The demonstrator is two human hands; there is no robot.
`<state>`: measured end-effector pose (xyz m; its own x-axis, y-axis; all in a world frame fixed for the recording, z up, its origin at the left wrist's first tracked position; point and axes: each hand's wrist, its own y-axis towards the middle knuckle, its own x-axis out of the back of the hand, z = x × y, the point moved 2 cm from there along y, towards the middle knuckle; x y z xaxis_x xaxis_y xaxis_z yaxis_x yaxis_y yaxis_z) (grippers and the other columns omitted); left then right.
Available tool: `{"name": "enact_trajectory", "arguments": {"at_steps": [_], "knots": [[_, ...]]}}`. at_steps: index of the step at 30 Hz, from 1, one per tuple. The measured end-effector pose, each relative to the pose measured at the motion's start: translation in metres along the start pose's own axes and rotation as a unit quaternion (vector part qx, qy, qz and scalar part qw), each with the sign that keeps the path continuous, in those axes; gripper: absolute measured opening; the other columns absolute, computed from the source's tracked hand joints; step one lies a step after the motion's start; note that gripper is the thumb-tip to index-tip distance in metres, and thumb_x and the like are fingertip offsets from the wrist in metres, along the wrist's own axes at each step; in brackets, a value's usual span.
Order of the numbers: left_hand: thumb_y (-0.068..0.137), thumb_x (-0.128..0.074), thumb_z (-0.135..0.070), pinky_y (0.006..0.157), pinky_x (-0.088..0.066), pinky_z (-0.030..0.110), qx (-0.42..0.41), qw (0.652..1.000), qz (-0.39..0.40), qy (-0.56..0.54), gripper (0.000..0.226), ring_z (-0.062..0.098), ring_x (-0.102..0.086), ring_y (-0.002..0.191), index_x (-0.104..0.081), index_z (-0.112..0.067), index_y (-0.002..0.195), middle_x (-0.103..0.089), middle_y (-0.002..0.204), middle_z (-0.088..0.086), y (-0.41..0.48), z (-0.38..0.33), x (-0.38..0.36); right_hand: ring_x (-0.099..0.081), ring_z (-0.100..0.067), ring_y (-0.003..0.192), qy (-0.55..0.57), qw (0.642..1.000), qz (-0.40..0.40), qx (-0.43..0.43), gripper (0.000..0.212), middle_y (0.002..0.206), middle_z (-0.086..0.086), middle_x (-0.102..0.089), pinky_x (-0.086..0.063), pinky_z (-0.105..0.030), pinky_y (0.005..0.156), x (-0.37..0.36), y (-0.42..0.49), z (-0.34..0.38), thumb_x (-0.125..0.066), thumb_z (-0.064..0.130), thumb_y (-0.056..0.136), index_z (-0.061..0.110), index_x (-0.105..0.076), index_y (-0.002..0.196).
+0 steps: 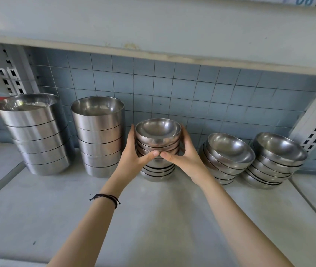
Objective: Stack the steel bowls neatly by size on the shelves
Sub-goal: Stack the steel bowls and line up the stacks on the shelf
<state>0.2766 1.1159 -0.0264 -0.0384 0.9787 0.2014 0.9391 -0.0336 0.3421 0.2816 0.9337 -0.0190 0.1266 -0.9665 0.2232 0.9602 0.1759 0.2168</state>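
Both hands cup the upper part of the middle stack of small round shiny steel bowls (158, 140). The left hand (134, 154) wraps its left flank and the right hand (185, 154) its right flank, fingers curled round the back and thumbs nearly meeting across the front, so each hand is closed around the bowls. Whether the upper bowls are raised clear of the lower ones I cannot tell; the stack's foot rests on the grey shelf board (153, 218), near the blue tiled wall (192, 87). It stands between two tall stacks of straight-sided steel bowls (98, 137) on its left and two leaning stacks of wider shallow steel bowls (230, 157) on its right, apart from both. A black cord bracelet (106, 198) circles the left wrist. By their look the bowls are stiff, thin-walled and smooth, each one light but several together weighty. Nested ones may slide or tip sideways, as the leaning stacks suggest. Polished curves give little friction, so the safest hold seems to be under a rim on opposite sides, thumbs steadying the front, the load kept level.
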Motion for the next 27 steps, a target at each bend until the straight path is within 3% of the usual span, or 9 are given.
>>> {"name": "enact_trajectory", "arguments": {"at_steps": [3, 6, 11, 14, 17, 19, 22, 25, 27], "knots": [[0.061, -0.082, -0.059, 0.110, -0.037, 0.023, -0.002, 1.000, 0.014, 0.022, 0.097, -0.004, -0.042, 0.130, -0.030, -0.040, 0.141, -0.046, 0.141, -0.018, 0.001, 0.008, 0.002, -0.035, 0.000, 0.141, -0.020, 1.000, 0.002, -0.016, 0.120, 0.154, 0.019, -0.036, -0.033, -0.037, 0.118, 0.004, 0.000, -0.003, -0.090, 0.052, 0.057, 0.038, -0.020, 0.154], [0.052, -0.078, -0.073, 0.112, -0.038, 0.039, 0.004, 0.999, 0.015, 0.039, 0.119, 0.005, -0.043, 0.133, -0.027, -0.027, 0.149, -0.047, 0.143, -0.013, 0.003, 0.011, 0.003, -0.048, 0.005, 0.129, -0.023, 1.000, 0.001, -0.002, 0.081, 0.137, 0.022, -0.055, -0.040, -0.027, 0.110, 0.005, 0.000, -0.007, -0.088, 0.028, 0.071, 0.042, -0.043, 0.138], [0.051, -0.080, -0.070, 0.115, -0.035, 0.039, -0.010, 0.999, 0.017, 0.051, 0.126, 0.005, -0.037, 0.138, -0.021, -0.024, 0.152, -0.041, 0.149, -0.012, 0.005, 0.002, 0.006, -0.052, 0.004, 0.125, -0.002, 1.000, -0.016, -0.002, 0.086, 0.134, 0.016, -0.059, -0.044, -0.018, 0.103, 0.005, -0.001, -0.008, -0.088, 0.034, 0.065, 0.025, -0.047, 0.140], [0.053, -0.081, -0.068, 0.114, -0.035, 0.038, -0.012, 0.998, 0.025, 0.052, 0.123, 0.004, -0.039, 0.137, -0.021, -0.025, 0.152, -0.043, 0.147, -0.013, 0.005, 0.003, 0.007, -0.053, 0.006, 0.122, -0.003, 1.000, -0.010, -0.002, 0.078, 0.131, 0.015, -0.060, -0.045, -0.013, 0.096, 0.005, -0.002, -0.010, -0.088, 0.021, 0.072, 0.022, -0.047, 0.139], [0.056, -0.081, -0.065, 0.113, -0.037, 0.039, -0.016, 0.999, 0.029, 0.034, 0.116, 0.004, -0.043, 0.133, -0.025, -0.027, 0.151, -0.047, 0.143, -0.015, -0.001, 0.006, 0.004, -0.053, -0.002, 0.126, -0.004, 1.000, -0.002, -0.007, 0.082, 0.134, 0.012, -0.060, -0.045, -0.023, 0.104, 0.004, -0.003, -0.013, -0.088, 0.027, 0.070, 0.023, -0.046, 0.140], [0.061, -0.083, -0.055, 0.112, -0.037, 0.031, -0.021, 0.999, 0.034, 0.028, 0.106, 0.001, -0.043, 0.133, -0.027, -0.030, 0.148, -0.047, 0.140, -0.022, -0.003, 0.006, 0.001, -0.052, -0.006, 0.129, -0.004, 1.000, -0.002, -0.012, 0.091, 0.136, 0.011, -0.058, -0.043, -0.031, 0.110, 0.004, -0.004, -0.015, -0.088, 0.039, 0.063, 0.024, -0.044, 0.142], [0.064, -0.087, -0.034, 0.099, -0.035, 0.007, -0.038, 0.997, 0.056, 0.037, 0.098, -0.012, -0.042, 0.126, -0.023, -0.045, 0.138, -0.045, 0.129, -0.042, -0.004, 0.004, -0.001, -0.049, -0.004, 0.132, -0.020, 0.999, 0.018, -0.018, 0.105, 0.141, 0.012, -0.054, -0.041, -0.033, 0.112, 0.004, -0.006, -0.015, -0.089, 0.046, 0.057, 0.028, -0.038, 0.146], [0.057, -0.091, -0.042, 0.091, -0.031, -0.003, -0.025, 0.997, 0.060, 0.029, 0.113, -0.027, -0.038, 0.117, -0.014, -0.046, 0.140, -0.038, 0.121, -0.052, -0.004, 0.011, -0.001, -0.048, -0.002, 0.132, -0.034, 0.999, 0.034, -0.024, 0.108, 0.140, 0.014, -0.054, -0.039, -0.034, 0.113, 0.005, -0.006, -0.017, -0.089, 0.048, 0.055, 0.029, -0.036, 0.147], [0.053, -0.090, -0.049, 0.092, -0.033, -0.001, -0.015, 0.998, 0.057, 0.026, 0.121, -0.026, -0.039, 0.117, -0.011, -0.044, 0.145, -0.038, 0.123, -0.050, -0.003, 0.015, 0.000, -0.049, -0.001, 0.131, -0.035, 0.999, 0.025, -0.027, 0.106, 0.139, 0.014, -0.056, -0.040, -0.036, 0.113, 0.006, -0.006, -0.017, -0.089, 0.047, 0.054, 0.028, -0.039, 0.146]]}}
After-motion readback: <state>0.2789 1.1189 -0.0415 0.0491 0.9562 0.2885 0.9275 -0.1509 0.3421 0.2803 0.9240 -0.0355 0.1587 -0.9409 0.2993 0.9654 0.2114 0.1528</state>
